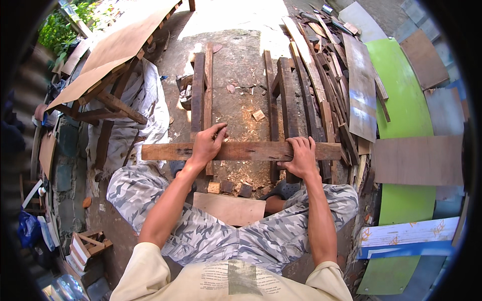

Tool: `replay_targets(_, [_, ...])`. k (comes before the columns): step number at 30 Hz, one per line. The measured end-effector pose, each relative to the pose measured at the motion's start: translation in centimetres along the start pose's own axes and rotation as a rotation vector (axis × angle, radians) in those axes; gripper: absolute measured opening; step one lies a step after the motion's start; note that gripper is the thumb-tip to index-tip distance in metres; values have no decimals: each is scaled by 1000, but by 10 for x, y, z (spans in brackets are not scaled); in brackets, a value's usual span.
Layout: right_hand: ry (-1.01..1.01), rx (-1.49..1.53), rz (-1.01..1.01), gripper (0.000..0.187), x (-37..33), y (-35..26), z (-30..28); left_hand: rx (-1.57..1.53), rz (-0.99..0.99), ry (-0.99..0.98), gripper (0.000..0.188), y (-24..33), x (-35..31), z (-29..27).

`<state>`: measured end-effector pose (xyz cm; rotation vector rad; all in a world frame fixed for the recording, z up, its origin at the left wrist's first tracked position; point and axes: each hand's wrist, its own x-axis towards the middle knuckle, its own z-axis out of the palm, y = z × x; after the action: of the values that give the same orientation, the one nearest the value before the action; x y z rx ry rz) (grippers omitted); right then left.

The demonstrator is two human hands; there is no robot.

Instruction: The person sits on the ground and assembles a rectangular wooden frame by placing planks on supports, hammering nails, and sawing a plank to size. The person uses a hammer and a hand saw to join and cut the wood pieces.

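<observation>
"How is your grip?"

"My right hand (300, 156) is closed over the brown plank (251, 151), fingers on top toward the far edge, thumb at the near edge. I'd say that keeps it from sliding."

"And the other hand?"

"My left hand (205, 145) lies over the plank left of its middle, thumb and forefinger drawn narrow just past the far edge. I cannot tell whether they pinch anything small."

"Where does the plank sit?"

"Crosswise in front of me, over the left timbers (198, 85) and the right frame (287, 100). These 2 stand apart, probably so the plank is borne near each end; how much weight rests on them I cannot tell."

"And your legs?"

"My camouflage trousers (216, 246) show my knees spread left and right, which likely leaves room between. A pale board (228, 208) lies there, with 3 small blocks (227, 187) at its far edge and wood chips (243, 173) beyond."

"Farther out?"

"On the far right, a scrap pile (329, 85) of long strips lies mostly lengthwise, perhaps to keep it tidy, with a green panel (401, 95) past it. On the far left, a brown sheet (113, 45) rests on a wooden stand (120, 107), with a white cloth (156, 100) beside it."
</observation>
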<state>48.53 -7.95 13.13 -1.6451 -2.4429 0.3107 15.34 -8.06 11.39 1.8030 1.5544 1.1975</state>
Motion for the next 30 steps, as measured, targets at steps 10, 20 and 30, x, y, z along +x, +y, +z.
replay_targets(10, [170,94,117,79,-20,5,-14,260,116,121,22,31,-27,2])
replay_targets(20, [301,102,154,53,-35,16,-11,343,175,-38,33,35,-46,35])
replay_targets(30, [235,66,172,71,-39,7,-4,265,37,-40,32,34,-46,49])
